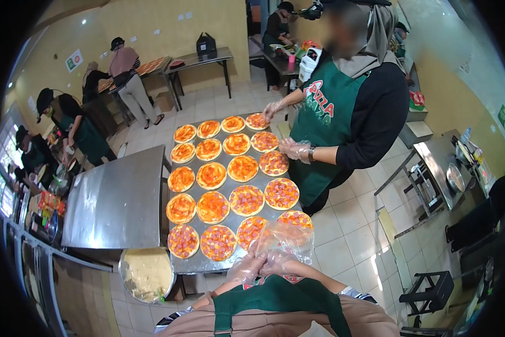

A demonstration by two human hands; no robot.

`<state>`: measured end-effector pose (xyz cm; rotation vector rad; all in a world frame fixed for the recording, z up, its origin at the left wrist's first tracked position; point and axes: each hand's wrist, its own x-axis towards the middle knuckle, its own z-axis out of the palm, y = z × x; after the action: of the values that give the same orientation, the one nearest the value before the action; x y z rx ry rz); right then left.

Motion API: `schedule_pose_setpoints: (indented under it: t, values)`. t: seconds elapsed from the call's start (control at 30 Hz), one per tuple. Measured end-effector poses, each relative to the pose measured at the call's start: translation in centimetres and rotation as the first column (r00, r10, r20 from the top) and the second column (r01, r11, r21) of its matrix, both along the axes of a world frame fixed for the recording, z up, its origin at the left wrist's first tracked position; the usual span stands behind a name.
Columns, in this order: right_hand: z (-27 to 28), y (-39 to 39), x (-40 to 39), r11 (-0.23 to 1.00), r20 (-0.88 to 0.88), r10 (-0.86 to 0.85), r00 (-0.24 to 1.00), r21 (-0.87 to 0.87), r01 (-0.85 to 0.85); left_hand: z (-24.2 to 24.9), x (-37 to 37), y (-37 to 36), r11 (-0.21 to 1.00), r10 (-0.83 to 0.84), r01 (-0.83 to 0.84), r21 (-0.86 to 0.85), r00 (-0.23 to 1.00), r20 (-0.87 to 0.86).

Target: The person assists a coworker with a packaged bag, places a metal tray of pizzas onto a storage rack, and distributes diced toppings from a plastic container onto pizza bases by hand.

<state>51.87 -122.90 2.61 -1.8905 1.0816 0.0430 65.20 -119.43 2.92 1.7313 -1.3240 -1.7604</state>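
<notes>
My left hand [245, 270] and my right hand [285, 263], both in clear plastic gloves, are close together at the near edge of the metal table [207, 267]. Their fingers are closed on a clear plastic bag [289, 235], which spreads over the near right corner. Under and beside the bag lie a pizza [293, 218] and another pizza [250, 229] topped with diced pink meat. Farther left is a meat-topped pizza [218, 243]. Rows of pizza bases with red sauce [212, 176] cover the far and left parts. What the bag contains is hard to make out.
Across the table's right side stands a co-worker [342, 118] in a green apron, gloved hands over the far right pizzas. A bare metal table [115, 202] adjoins on the left, with a large round tub [147, 275] below. A black stool [429, 293] stands at right. Other people work behind.
</notes>
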Motion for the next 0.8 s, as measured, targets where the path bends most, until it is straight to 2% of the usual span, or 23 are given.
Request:
schedule_pose_setpoints:
  t: [0.03,0.07,0.1,0.13,0.17,0.2,0.27,0.33,0.37,0.4,0.43,0.47,0.5,0.53,0.57,0.6,0.63,0.67,0.7,0.73,0.8]
  values:
    - [1.7,0.3,-0.6,0.999,-0.109,-0.041,0.993,-0.009,0.041,-1.7,0.2,-0.4,1.000,-0.009,0.009,-0.008,0.999,0.043]
    - [1.2,0.2,-0.8,1.000,-0.108,-0.027,0.994,0.002,0.028,-2.8,0.3,-0.2,1.000,-0.019,0.020,-0.006,0.996,0.086]
    - [0.3,-0.1,-1.0,0.995,-0.041,-0.078,0.996,0.063,0.081,1.1,0.0,0.1,0.999,-0.004,0.007,-0.050,0.998,0.060]
    - [-0.2,-0.2,-1.1,0.983,0.023,-0.136,0.990,0.126,0.132,1.3,0.0,-0.1,0.999,0.004,-0.001,-0.042,0.998,0.064]
    - [-0.2,-0.1,-1.0,0.961,0.071,-0.206,0.976,0.203,0.188,1.3,0.2,-0.1,0.999,-0.025,0.028,-0.021,0.989,0.149]
    - [-0.6,-0.1,-1.2,0.961,0.073,-0.199,0.977,0.208,0.181,1.1,0.3,0.0,0.998,-0.056,0.058,0.000,0.971,0.231]
    - [-0.9,-0.3,-1.9,0.971,0.167,-0.222,0.961,0.133,0.201,0.7,0.4,0.1,1.000,-0.017,0.020,-0.017,0.986,0.163]
    - [0.0,0.1,-2.1,0.971,0.153,-0.229,0.961,0.106,0.214,1.8,0.3,0.1,1.000,0.010,-0.010,0.009,1.000,0.008]
    - [0.5,0.1,-2.2,0.971,0.137,-0.236,0.962,0.079,0.227,1.5,0.3,0.0,1.000,0.006,-0.006,-0.002,1.000,0.006]
    - [-0.1,0.1,-2.4,0.971,0.137,-0.238,0.962,0.063,0.231,0.8,0.3,0.3,0.999,0.053,-0.051,0.018,0.992,-0.111]
    - [-1.4,0.5,-2.5,0.902,0.298,-0.390,0.871,0.314,0.296,-0.1,0.3,0.4,0.995,0.096,-0.089,0.039,0.969,-0.228]
    - [-2.2,0.8,-2.7,0.784,0.405,-0.552,0.729,0.550,0.288,-1.4,0.5,0.3,0.997,0.082,-0.080,0.018,0.968,-0.236]
    - [-2.2,0.7,-2.8,0.766,0.320,-0.559,0.765,0.552,0.329,-3.1,0.8,0.1,0.997,0.072,-0.078,-0.016,0.969,-0.235]
    - [-2.9,0.8,-2.8,0.775,0.328,-0.562,0.759,0.530,0.344,-4.3,1.1,0.0,0.996,0.059,-0.073,-0.050,0.970,-0.234]
    - [-4.0,0.8,-2.8,0.844,0.373,-0.507,0.777,0.396,0.361,-5.2,1.5,0.1,0.996,0.054,-0.065,-0.057,0.981,-0.186]
    - [-3.6,0.4,-2.6,0.893,0.405,-0.447,0.798,0.255,0.371,-4.2,1.5,-0.3,0.996,0.050,-0.059,-0.061,0.989,-0.137]
    - [-3.0,0.1,-2.3,0.893,0.410,-0.449,0.794,0.233,0.385,-2.9,1.8,-0.2,0.999,0.030,-0.028,0.039,0.997,-0.065]
    - [-1.1,0.3,-1.5,0.884,0.211,-0.450,0.868,0.238,0.401,-1.3,1.6,0.3,1.000,0.018,-0.017,0.020,0.997,-0.071]
    - [0.1,0.1,-1.1,0.875,0.002,-0.434,0.901,0.242,0.420,0.0,1.3,0.6,0.990,0.137,-0.128,0.059,0.973,-0.185]
    - [-0.1,-0.2,-0.9,0.875,0.006,-0.440,0.898,0.228,0.427,0.5,1.2,0.5,0.966,0.257,-0.233,0.115,0.922,-0.289]
    - [-1.2,-0.1,-0.2,0.923,0.033,-0.337,0.941,0.209,0.323,-2.8,2.2,0.0,0.971,0.239,-0.224,0.086,0.937,-0.253]
